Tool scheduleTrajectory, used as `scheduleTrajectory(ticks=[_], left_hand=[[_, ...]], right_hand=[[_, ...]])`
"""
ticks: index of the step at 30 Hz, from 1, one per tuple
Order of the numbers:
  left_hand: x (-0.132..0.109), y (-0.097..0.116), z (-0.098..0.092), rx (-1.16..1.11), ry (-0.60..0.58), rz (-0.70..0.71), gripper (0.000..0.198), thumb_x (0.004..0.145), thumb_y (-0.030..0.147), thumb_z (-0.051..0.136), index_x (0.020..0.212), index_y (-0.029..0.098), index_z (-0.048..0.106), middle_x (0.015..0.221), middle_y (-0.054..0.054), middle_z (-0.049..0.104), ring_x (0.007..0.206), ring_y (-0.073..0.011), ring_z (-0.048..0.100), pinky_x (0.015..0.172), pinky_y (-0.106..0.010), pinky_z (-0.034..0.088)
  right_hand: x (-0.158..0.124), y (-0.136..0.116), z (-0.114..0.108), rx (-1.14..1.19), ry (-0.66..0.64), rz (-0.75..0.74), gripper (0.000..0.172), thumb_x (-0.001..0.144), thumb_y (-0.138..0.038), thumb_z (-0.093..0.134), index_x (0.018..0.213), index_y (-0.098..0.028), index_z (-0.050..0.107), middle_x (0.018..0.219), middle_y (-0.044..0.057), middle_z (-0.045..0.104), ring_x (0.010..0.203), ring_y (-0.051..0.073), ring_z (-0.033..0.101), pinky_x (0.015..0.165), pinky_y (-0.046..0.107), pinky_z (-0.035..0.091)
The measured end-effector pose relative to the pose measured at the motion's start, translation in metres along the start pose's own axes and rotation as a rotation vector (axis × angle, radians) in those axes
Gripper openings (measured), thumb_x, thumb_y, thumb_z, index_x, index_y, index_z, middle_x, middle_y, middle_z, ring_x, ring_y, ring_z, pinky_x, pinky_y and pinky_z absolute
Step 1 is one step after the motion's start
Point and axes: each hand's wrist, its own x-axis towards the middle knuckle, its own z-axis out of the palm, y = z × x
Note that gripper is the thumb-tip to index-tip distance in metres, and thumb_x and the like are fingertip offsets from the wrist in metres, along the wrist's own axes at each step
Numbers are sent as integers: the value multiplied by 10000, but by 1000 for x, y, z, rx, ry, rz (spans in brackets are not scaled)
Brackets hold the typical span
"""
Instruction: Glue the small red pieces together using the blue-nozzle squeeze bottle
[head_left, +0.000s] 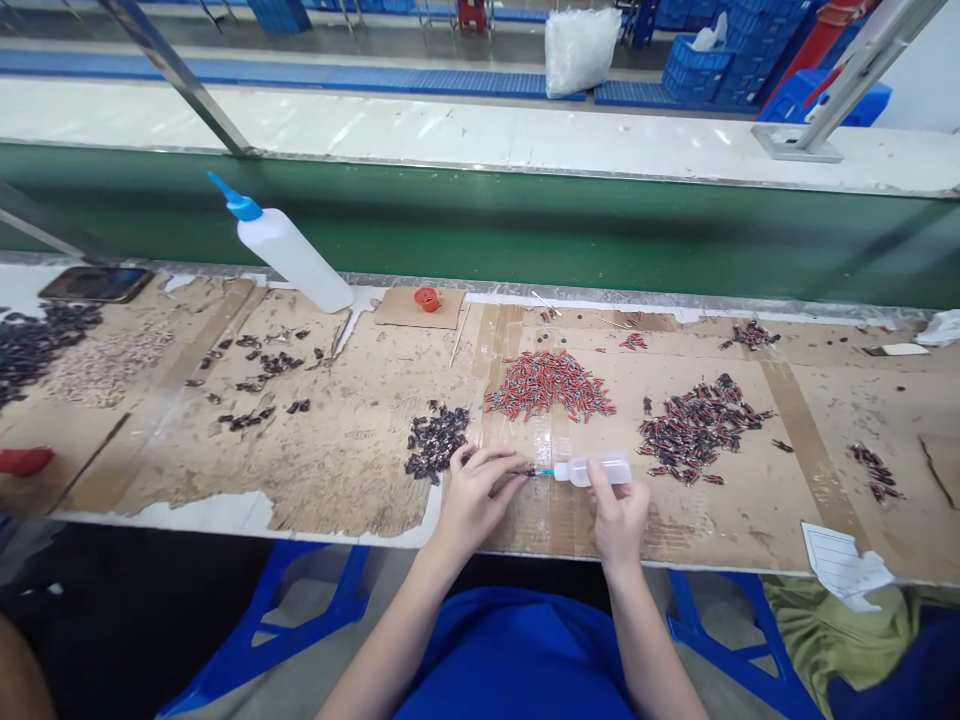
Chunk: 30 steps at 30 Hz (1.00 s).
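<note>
My left hand [476,492] pinches a tiny dark part at its fingertips, near the front edge of the cardboard-covered bench [337,460]. My right hand [619,515] grips a small clear squeeze bottle [600,469] lying sideways, its blue nozzle touching the part. A heap of small black parts [437,441] lies just left of my left hand. A pile of red-and-blue parts [547,385] sits behind my hands, and a darker red-black pile [694,425] is to the right.
A large white bottle with a blue nozzle [289,255] lies tilted at the back left, near a red cap [427,298] on a cardboard square. A phone [96,284], scattered dark parts [259,375], paper scraps [844,565] and a green conveyor [525,230] surround the work spot.
</note>
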Motion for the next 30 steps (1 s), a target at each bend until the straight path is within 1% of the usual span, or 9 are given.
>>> scheduleTrajectory(ticks=[4,7,14,20,25,30], left_hand=[[-1,2,1,-14,28,-50,104,818,196,700,865,285,728,864,1,783,912,-198,705,986,-426,351],[-1,5,1,-25,39,-86,103,809,198,712,849,291,729,852,9,783,930,-208,705,1002,-443,332],[1,9,-1,-40,-8,-186,129,769,181,743,819,298,724,824,23,782,970,-235,697,1044,-499,254],[3,10,-3,-53,-10,-198,119,772,184,736,808,297,722,809,23,782,958,-233,699,1037,-502,258],[2,11,-3,-55,2,-199,106,784,190,726,796,295,719,800,25,780,953,-226,698,1044,-497,256],[2,11,-4,-55,3,-193,120,779,178,728,793,296,716,803,35,780,943,-223,702,1041,-488,249]], right_hand=[[-1,2,4,-76,0,-54,356,690,-485,698,566,-156,640,522,34,644,496,165,572,488,267,470],[-1,3,4,-102,-9,-76,341,714,-469,683,589,-152,659,542,42,666,504,173,593,494,267,479],[-1,5,2,-155,-22,-77,336,738,-457,668,602,-150,680,551,47,680,515,179,605,501,269,493],[0,6,3,-164,-13,-75,306,739,-435,673,663,-141,712,612,57,720,550,197,649,529,276,516],[0,5,3,-197,13,-66,326,721,-455,689,618,-145,691,564,43,694,506,183,618,493,265,495],[0,2,4,-183,-13,-57,301,726,-439,684,649,-149,709,604,50,716,537,195,647,519,275,513]])
